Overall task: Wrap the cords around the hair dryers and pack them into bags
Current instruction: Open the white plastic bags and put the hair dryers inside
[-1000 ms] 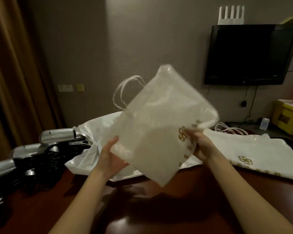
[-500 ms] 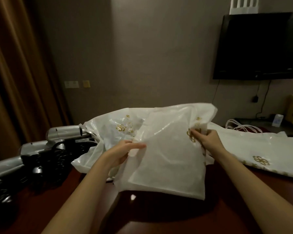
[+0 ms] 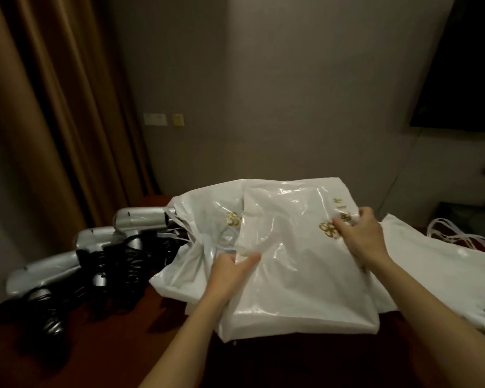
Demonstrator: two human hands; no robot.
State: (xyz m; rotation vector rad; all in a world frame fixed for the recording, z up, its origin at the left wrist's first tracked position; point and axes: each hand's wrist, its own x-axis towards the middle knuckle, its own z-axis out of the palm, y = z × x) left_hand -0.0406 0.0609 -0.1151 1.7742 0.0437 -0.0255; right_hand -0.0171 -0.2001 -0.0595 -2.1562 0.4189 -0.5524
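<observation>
My left hand: my left hand pinched the near-left edge of the glossy white plastic bag with gold flower logos, thumb on top of the film, fingers underneath
My right hand: my right hand gripped the far-right edge of the same bag, fingers curled into the crumpled plastic beside a gold logo
Held bag: it was stretched between both hands, low over the dark reddish-brown wooden table, its near edge drooping toward the tabletop; I could not tell whether it touched
Bag behind: a second white plastic bag with a gold logo lay just behind and to the left of the held one, partly covered by it, its white strap handles trailing left
Bags on the right: a flat white bag with a gold logo near its corner lay on the table to the right, with loose white handles at its far end
Hair dryers: three silver hair dryers with black handles lay in a row on the left of the table, from near left to far, their black cords coiled around the handles; the farthest one touched the second bag's handles
Room: brown curtains hung at the left, and a dark wall-mounted screen filled the upper right
</observation>
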